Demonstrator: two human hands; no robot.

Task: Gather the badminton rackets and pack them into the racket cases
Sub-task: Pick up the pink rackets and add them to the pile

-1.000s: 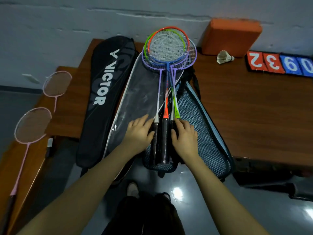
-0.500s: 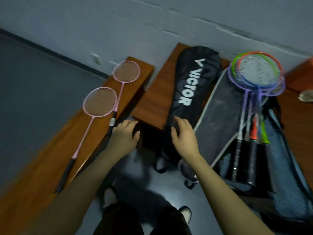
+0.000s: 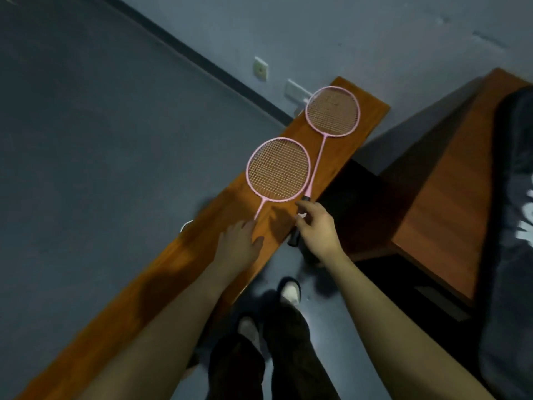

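**benchwatcher:** Over by the wall, two pink rackets lie on a long wooden bench (image 3: 343, 160), heads pointing away from the person. The farther racket (image 3: 332, 111) has its black grip poking off the bench's near edge, and the right hand (image 3: 317, 229) has its fingers curled around that grip. My guess is it's grabbing there because the overhang makes it easy to get under.

**shuttle_dad:** And the other hand?

**benchwatcher:** The left hand (image 3: 239, 246) lies over the shaft of the nearer racket (image 3: 278, 169), fingers spread and fairly straight, not gripping anything yet (its handle is hidden under the arm). Probably about to scoop that one too.

**shuttle_dad:** Cases anywhere?

**benchwatcher:** A dark racket case (image 3: 513, 226) sits on the wooden table (image 3: 450, 197) off to the right, well apart from the rackets. Room's dim, with a grey floor (image 3: 101, 140), a grey wall and dark skirting.
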